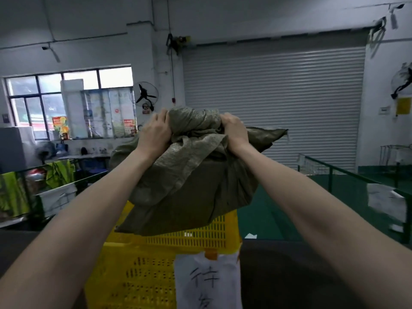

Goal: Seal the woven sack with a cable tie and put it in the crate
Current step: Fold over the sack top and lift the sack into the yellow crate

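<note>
An olive-green woven sack hangs in the air at the centre, its bunched top gathered between both hands. My left hand grips the sack's top on the left side. My right hand grips it on the right. The sack's bottom hangs over the open top of a yellow slotted plastic crate and hides part of its far wall. A white paper label with handwritten characters is stuck on the crate's near side. No cable tie shows; the sack's neck is hidden by my hands.
A dark table surface lies around the crate on both sides. Green railings and a green floor are to the right. Benches with yellow-green vests stand at the left. A shut roller door fills the back wall.
</note>
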`<state>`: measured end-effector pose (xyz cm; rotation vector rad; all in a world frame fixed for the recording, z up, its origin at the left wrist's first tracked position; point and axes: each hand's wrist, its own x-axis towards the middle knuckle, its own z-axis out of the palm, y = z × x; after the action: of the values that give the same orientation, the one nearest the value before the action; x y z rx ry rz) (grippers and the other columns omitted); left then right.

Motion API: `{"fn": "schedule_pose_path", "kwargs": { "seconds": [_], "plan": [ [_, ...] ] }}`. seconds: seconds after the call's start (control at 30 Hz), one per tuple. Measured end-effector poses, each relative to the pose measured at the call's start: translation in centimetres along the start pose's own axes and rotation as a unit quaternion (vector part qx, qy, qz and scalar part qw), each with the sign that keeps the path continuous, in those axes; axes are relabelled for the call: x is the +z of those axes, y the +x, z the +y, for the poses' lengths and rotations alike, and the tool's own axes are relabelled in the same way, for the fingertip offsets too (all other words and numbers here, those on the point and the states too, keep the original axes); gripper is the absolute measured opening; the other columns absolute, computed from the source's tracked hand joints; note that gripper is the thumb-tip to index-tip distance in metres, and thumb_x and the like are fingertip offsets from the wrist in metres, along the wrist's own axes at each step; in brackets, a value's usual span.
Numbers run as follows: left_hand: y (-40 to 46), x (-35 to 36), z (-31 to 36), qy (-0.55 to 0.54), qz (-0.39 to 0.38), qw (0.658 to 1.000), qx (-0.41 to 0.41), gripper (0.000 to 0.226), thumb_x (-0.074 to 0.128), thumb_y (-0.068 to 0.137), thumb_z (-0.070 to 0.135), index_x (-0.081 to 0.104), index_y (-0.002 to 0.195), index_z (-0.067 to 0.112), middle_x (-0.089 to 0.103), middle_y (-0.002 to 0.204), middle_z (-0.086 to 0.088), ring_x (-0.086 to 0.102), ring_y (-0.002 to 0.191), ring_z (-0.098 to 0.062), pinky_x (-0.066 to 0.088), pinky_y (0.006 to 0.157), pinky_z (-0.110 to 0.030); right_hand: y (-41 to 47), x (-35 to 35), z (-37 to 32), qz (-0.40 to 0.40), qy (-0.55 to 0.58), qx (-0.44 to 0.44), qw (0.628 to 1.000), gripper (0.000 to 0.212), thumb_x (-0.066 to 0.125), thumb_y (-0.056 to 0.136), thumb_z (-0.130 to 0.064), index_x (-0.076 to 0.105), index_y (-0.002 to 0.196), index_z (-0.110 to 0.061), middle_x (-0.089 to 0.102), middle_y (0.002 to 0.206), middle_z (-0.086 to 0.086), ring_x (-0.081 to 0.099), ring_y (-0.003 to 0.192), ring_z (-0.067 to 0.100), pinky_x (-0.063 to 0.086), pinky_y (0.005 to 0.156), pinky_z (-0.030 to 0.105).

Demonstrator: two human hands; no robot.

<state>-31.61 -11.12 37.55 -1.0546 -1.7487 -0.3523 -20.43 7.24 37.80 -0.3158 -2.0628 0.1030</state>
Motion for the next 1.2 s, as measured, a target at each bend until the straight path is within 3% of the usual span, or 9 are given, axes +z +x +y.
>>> {"fn": "schedule_pose_path", "kwargs": {
  "seconds": [0.1, 0.27, 0.47, 0.57, 0.63, 0.83, 1.0, 1.1, 1.2],
  "plan": [
    [-1.4, 0.4, -3.9, 0.026, 0.0, 1.0, -0.013, 0.033, 0.032, 0.086, -0.004, 0.05, 0.112, -0.014, 0.053, 0.107, -0.034, 0.055, 0.079, -0.045, 0.05, 0.062, -0.052, 0.4, 3.2, -2.6, -0.012, 0.0, -0.013, 1.0, 0.009, 0.048, 0.087, -0.015, 0.053, 0.081, -0.012, 0.058, 0.092, 0.013, 0.057, 0.087, 0.032, 0.035, 0.064, 0.034],
    [-2.5, 0.7, -7.9, 0.055, -0.022, 0.998, 0.0, 0.025, 0.036, 0.089, -0.013, 0.05, 0.11, -0.018, 0.052, 0.113, -0.036, 0.054, 0.084, -0.048, 0.045, 0.064, -0.052, 0.8, 7.2, -4.6, -0.049, -0.018, -0.015, 0.999, 0.012, 0.049, 0.082, -0.005, 0.054, 0.091, -0.009, 0.059, 0.1, 0.014, 0.058, 0.094, 0.036, 0.038, 0.067, 0.037],
    [-4.3, 4.5, -9.2, 0.041, -0.049, 0.998, 0.017, 0.046, 0.019, 0.084, 0.003, 0.05, 0.111, -0.018, 0.053, 0.111, -0.034, 0.054, 0.088, -0.047, 0.046, 0.064, -0.053, -1.4, 9.3, -3.7, -0.118, -0.069, -0.02, 0.99, 0.017, 0.048, 0.08, -0.005, 0.049, 0.097, -0.007, 0.055, 0.11, 0.017, 0.055, 0.103, 0.039, 0.036, 0.07, 0.04],
    [-6.8, 7.6, -8.9, 0.029, -0.102, 0.994, 0.005, 0.057, 0.011, 0.083, 0.013, 0.052, 0.111, -0.016, 0.055, 0.106, -0.033, 0.056, 0.087, -0.046, 0.049, 0.063, -0.052, -4.0, 10.6, -2.9, -0.17, -0.097, -0.023, 0.98, 0.021, 0.049, 0.081, -0.007, 0.048, 0.102, -0.007, 0.053, 0.115, 0.016, 0.054, 0.106, 0.038, 0.037, 0.07, 0.041],
    [-8.7, 9.7, -8.4, 0.025, -0.158, 0.987, -0.011, 0.049, 0.016, 0.089, 0.008, 0.048, 0.119, -0.014, 0.052, 0.116, -0.032, 0.054, 0.097, -0.046, 0.048, 0.071, -0.052, -6.0, 11.6, -2.2, -0.206, -0.112, -0.024, 0.972, 0.024, 0.049, 0.082, -0.007, 0.047, 0.105, -0.006, 0.051, 0.117, 0.016, 0.054, 0.108, 0.038, 0.041, 0.074, 0.042],
    [-15.2, 15.1, -6.8, 0.031, -0.347, 0.934, -0.073, 0.033, 0.035, 0.096, 0.005, 0.038, 0.128, -0.002, 0.044, 0.127, -0.017, 0.048, 0.112, -0.036, 0.046, 0.078, -0.04, -10.7, 15.2, 0.7, -0.369, -0.099, 0.046, 0.923, 0.026, 0.053, 0.087, -0.024, 0.048, 0.108, -0.008, 0.049, 0.115, 0.015, 0.051, 0.11, 0.035, 0.042, 0.078, 0.041],
    [-18.0, 16.0, -7.5, 0.043, -0.422, 0.896, -0.133, 0.056, 0.037, 0.099, 0.032, 0.019, 0.147, 0.011, 0.035, 0.145, -0.019, 0.038, 0.128, -0.04, 0.037, 0.099, -0.053, -15.4, 16.8, 4.0, -0.477, -0.028, 0.098, 0.873, 0.019, 0.054, 0.092, -0.031, 0.045, 0.093, -0.014, 0.052, 0.088, 0.003, 0.047, 0.087, 0.026, 0.037, 0.072, 0.035],
    [-17.0, 14.7, -7.4, -0.028, -0.468, 0.864, -0.185, 0.07, 0.048, 0.092, 0.044, 0.012, 0.148, 0.024, 0.019, 0.151, -0.017, 0.027, 0.133, -0.045, 0.026, 0.104, -0.063, -17.7, 16.7, 6.0, -0.493, -0.025, 0.108, 0.863, 0.022, 0.048, 0.094, -0.035, 0.053, 0.109, -0.02, 0.06, 0.107, 0.008, 0.053, 0.099, 0.029, 0.045, 0.087, 0.046],
    [-16.7, 13.9, -7.3, -0.135, -0.474, 0.838, -0.235, 0.076, 0.049, 0.089, 0.046, 0.005, 0.149, 0.031, 0.01, 0.155, -0.015, 0.019, 0.137, -0.047, 0.022, 0.11, -0.061, -19.0, 16.2, 6.7, -0.478, -0.038, 0.086, 0.873, 0.035, 0.048, 0.093, -0.037, 0.051, 0.126, -0.024, 0.061, 0.121, 0.006, 0.053, 0.109, 0.028, 0.042, 0.093, 0.049]
  ]
}}
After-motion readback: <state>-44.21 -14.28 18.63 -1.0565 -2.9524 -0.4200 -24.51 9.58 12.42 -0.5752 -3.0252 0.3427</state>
